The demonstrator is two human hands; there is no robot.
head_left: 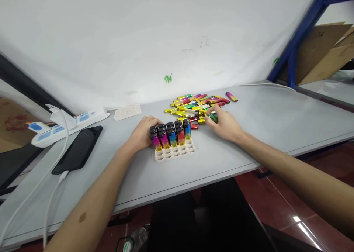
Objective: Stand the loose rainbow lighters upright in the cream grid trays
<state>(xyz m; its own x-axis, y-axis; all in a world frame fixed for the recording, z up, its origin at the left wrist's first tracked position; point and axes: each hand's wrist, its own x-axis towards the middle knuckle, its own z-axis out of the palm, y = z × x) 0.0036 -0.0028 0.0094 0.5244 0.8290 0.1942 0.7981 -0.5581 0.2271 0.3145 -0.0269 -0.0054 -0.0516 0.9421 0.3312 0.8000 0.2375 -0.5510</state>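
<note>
A white tray (175, 155) with rows of oblong holes lies on the table. Shiny lighters (173, 138) with black tops stand upright in its back rows, purple, blue, red and gold; the front holes show bare. My left hand (143, 134) is curled round the tray's left side, its fingertips partly hidden behind the lighters. At the near right edge of a loose heap of lighters (188, 111), my right hand (225, 124) is closed on a green lighter (213, 117). The heap lies flat in mixed metallic colours, against the wall side of the table.
One lighter (231, 96) lies apart at the right of the heap. Another white holed tray (127, 112) lies by the wall. On the left are a power strip (83, 118) and a black phone (79, 148) with a white cable. Cardboard boxes (318, 52) stand behind the blue frame.
</note>
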